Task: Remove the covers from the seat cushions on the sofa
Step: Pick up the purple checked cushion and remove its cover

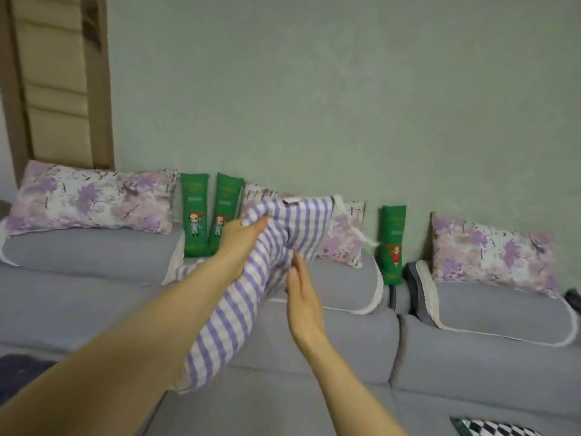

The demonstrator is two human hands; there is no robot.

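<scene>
1 striped cushion (235, 309), tilted up-right, left hand (242, 236) gripping

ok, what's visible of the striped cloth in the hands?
The striped cloth is purple and white, soft fabric by its look, bunched and creased. It slants up over the grey sofa, lower end near the left forearm. The left hand grips its upper part; the right hand touches its side with straight fingers.
</scene>
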